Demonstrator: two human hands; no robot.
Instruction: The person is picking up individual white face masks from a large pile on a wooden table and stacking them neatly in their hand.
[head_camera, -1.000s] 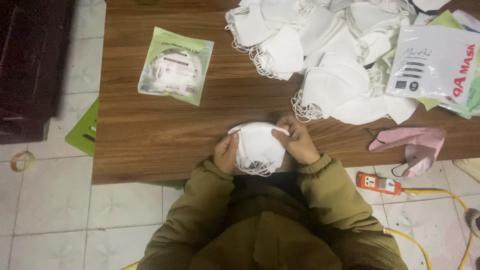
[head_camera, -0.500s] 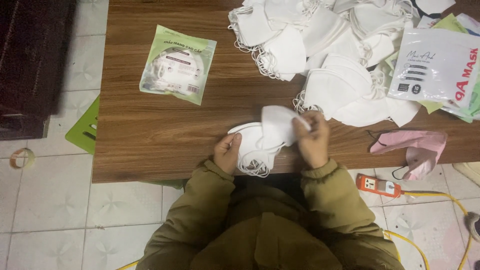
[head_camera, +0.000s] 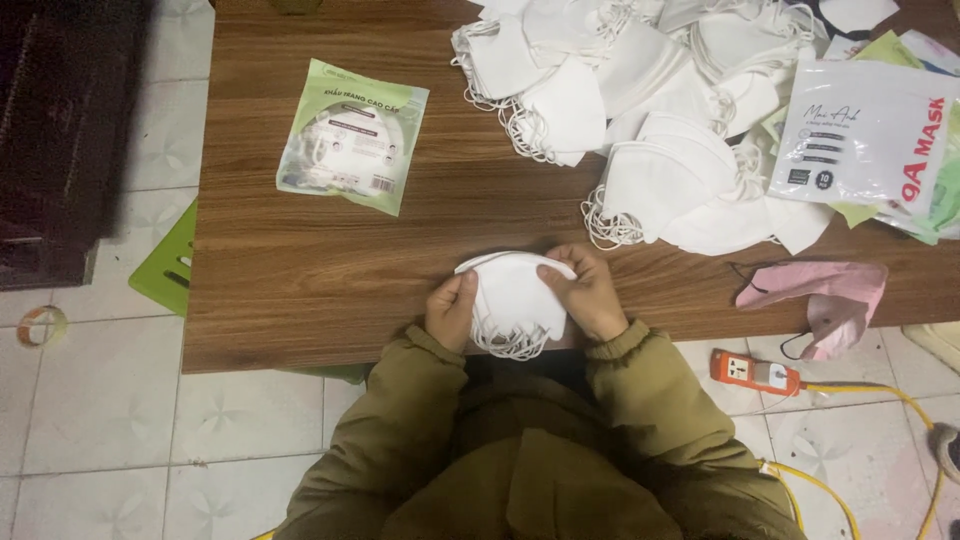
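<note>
Because the small stack of white masks (head_camera: 515, 300) is held right at the near edge of the wooden surface (head_camera: 300, 280), with its ear loops hanging over that edge, a slip is judged the likeliest fault: the stack could be fanned apart or dropped to the tiled floor (head_camera: 100, 420) if the pinch is loosened on either side. Farther back, a large heap of loose white masks (head_camera: 650, 120) is spread over the far right of the surface, and its tangled loops could be snagged and several pieces dragged out at once if one is pulled from it. A white printed pouch (head_camera: 860, 135) is seen lying on the right side of that heap, and it could be slid off by any such tug. A green and white pouch (head_camera: 352, 135) is laid flat well to the left, apart from everything else, and is at little risk. A pink mask (head_camera: 825, 290) is draped over the right near edge and could be knocked down by a passing sleeve. An orange power strip (head_camera: 755, 372) lies on the floor below it. The left hand (head_camera: 450, 312) and the right hand (head_camera: 585, 295) are both closed on the stack, one on each side, thumbs pressed on top.
</note>
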